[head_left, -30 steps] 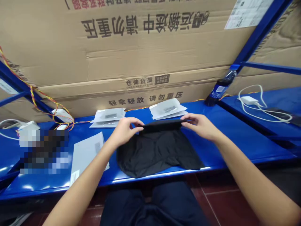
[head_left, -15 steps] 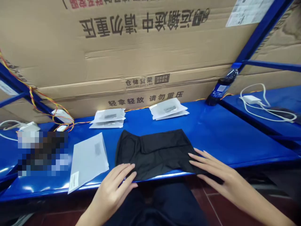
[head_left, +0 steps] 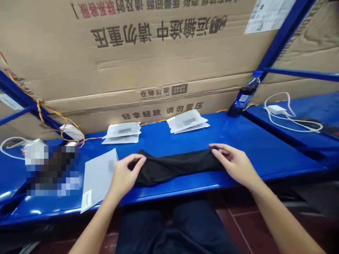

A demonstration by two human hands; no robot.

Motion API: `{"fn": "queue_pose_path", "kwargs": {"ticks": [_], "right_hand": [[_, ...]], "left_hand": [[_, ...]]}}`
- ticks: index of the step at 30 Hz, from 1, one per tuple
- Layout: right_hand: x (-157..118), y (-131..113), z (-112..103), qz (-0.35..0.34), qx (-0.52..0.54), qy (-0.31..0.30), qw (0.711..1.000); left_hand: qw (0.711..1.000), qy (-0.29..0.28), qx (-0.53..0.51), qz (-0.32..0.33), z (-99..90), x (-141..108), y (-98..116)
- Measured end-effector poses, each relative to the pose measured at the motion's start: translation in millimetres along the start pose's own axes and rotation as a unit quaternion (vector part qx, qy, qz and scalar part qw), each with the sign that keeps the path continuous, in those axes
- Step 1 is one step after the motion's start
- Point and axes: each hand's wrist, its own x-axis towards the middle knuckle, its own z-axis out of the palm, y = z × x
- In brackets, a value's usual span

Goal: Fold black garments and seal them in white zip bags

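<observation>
A folded black cloth (head_left: 177, 165) lies as a long narrow strip across the blue shelf, near its front edge. My left hand (head_left: 127, 173) pinches its left end between thumb and fingers. At the right end, my right hand (head_left: 230, 160) has its thumb and fingers closed on the fabric. What kind of garment or cover the cloth is does not show. Just left of my left hand lies a flat frosted plastic bag (head_left: 99, 176) with a white label at its lower corner, partly behind my wrist.
Small white packets (head_left: 123, 130) and more packets (head_left: 187, 121) lie along the back by a cardboard sheet (head_left: 159, 67). A dark drink bottle (head_left: 243, 97) leans at the back right. White cables and adapters (head_left: 277, 110) lie at both sides; the shelf's front edge (head_left: 185, 190) is close.
The black cloth has gone from a wider flat piece to a narrow strip, its near side folded away from me. Both hands moved forward and now grip its ends.
</observation>
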Motion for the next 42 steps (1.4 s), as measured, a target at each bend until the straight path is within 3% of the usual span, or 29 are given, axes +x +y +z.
{"fn": "queue_pose_path", "kwargs": {"ticks": [4,8,12,15,18,21,23,26,30,32,35,37,40,42], "right_hand": [[9,3,16,-0.015,-0.144,0.014,0.989],[4,1,27,-0.037,-0.202,0.050,0.977],[3,-4,34,-0.071,-0.197,0.059,0.976],[8,-1,29,-0.017,-0.094,0.054,0.994],[21,7,8,0.065,-0.043,0.052,0.996],[36,3,-15,0.087,-0.095,0.080,0.988],[40,-10,-18,0.065,-0.163,0.119,0.977],[29,-41,8,-0.024,-0.237,0.148,0.960],[-9,-71,71,-0.166,-0.229,0.047,0.958],[-26,-74,89,-0.203,-0.181,0.039,0.961],[-38,-64,88,-0.176,-0.155,0.164,0.958],[-40,-51,79,-0.121,-0.213,0.225,0.943],[-35,-34,68,-0.055,-0.303,0.182,0.934],[-31,-29,63,-0.016,-0.289,0.136,0.948]], "left_hand": [[0.994,-0.017,0.108,0.031,16.6,10,-5],[0.976,0.020,0.140,0.167,30.7,-8,14],[0.960,0.003,0.110,0.257,42.8,-22,29],[0.958,-0.009,0.113,0.263,41.7,-31,27],[0.960,-0.012,0.107,0.258,31.8,-46,26],[0.961,-0.012,0.090,0.261,24.4,-62,31],[0.962,-0.010,0.074,0.264,25.1,-69,36],[0.964,0.003,0.048,0.261,32.3,-75,41],[0.966,0.027,0.023,0.258,37.7,-78,40],[0.966,0.038,0.019,0.255,34.4,-81,37],[0.968,0.053,0.023,0.244,25.2,-85,28],[0.969,0.062,0.033,0.237,20.6,-84,22],[0.969,0.072,0.043,0.232,21.2,-79,15],[0.969,0.075,0.042,0.230,25.7,-73,13]]}}
